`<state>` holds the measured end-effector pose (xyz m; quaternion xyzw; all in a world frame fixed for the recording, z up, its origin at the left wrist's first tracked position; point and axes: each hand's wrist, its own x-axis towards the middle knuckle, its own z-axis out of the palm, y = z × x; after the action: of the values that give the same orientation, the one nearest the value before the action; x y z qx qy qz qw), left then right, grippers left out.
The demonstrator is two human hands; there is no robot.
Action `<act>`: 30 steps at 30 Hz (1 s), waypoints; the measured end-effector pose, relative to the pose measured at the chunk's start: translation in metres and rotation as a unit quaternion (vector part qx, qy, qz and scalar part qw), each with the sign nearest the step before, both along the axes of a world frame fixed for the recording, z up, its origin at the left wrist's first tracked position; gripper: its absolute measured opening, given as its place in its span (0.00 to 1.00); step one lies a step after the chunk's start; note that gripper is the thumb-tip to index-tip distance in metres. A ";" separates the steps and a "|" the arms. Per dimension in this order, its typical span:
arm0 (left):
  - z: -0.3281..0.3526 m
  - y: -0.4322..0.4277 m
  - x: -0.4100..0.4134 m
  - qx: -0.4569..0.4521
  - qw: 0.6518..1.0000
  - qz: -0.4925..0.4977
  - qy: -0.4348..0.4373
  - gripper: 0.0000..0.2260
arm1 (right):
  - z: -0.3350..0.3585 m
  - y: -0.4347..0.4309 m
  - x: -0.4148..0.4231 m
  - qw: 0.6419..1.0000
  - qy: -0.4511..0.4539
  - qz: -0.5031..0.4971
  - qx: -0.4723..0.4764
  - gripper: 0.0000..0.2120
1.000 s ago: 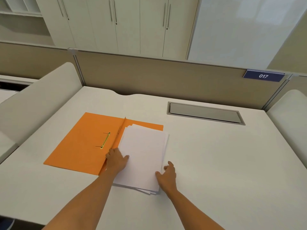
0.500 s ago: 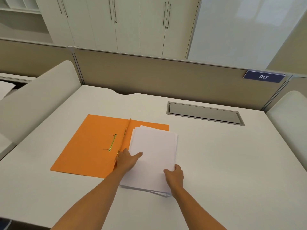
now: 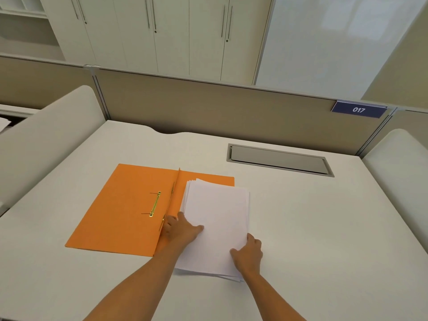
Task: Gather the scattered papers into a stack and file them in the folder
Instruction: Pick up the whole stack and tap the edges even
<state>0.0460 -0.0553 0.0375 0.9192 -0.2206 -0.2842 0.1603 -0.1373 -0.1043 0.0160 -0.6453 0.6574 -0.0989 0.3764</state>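
Note:
An orange folder (image 3: 120, 212) lies open on the white desk (image 3: 324, 228), with a brass fastener (image 3: 155, 203) on its left leaf. A stack of white papers (image 3: 217, 212) rests on the folder's right leaf, its near end hanging over the folder onto the desk, its sheets slightly fanned at the corners. My left hand (image 3: 181, 230) holds the stack's left edge near the fold, thumb lying on the top sheet. My right hand (image 3: 249, 253) grips the stack's lower right edge, thumb on top and fingers curled at the side.
A grey cable hatch (image 3: 280, 159) is set into the desk behind the papers. A beige partition (image 3: 208, 107) with a blue "017" sign (image 3: 358, 109) closes the far side. Curved white side panels flank the desk.
My right hand has moved in from beside the stack and taken hold of its right edge. My left thumb slid further onto the top sheet. The sheets sit more squarely together.

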 end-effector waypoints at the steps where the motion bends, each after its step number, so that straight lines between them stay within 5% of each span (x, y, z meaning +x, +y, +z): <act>1: 0.001 -0.001 -0.005 0.007 1.000 -0.003 -0.012 0.42 | 0.000 0.001 0.000 1.000 0.001 0.000 -0.002 0.31; 6: -0.002 -0.006 -0.005 0.033 0.999 0.001 -0.039 0.46 | 0.000 0.000 -0.001 1.000 -0.005 0.004 -0.004 0.31; 12: 0.001 -0.009 0.006 -0.038 0.996 0.070 0.039 0.52 | 0.001 -0.001 -0.002 1.000 -0.004 0.008 -0.005 0.32; 19: 0.007 -0.010 0.019 -0.200 0.972 0.073 0.103 0.21 | -0.002 -0.001 -0.003 1.000 -0.010 0.013 -0.008 0.33; 25: 0.013 -0.018 0.003 -0.155 0.985 -0.030 0.074 0.20 | -0.007 -0.004 -0.008 0.999 -0.046 0.019 0.005 0.35; 30: 0.044 -0.004 -0.005 -0.327 0.931 -0.017 0.162 0.10 | 0.013 -0.030 -0.024 0.969 -0.232 -0.071 0.057 0.40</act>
<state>0.0413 -0.0595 0.0819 0.7535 -0.2878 -0.3443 0.4805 -0.1608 -0.1339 0.0290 -0.5340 0.6009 -0.2346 0.5466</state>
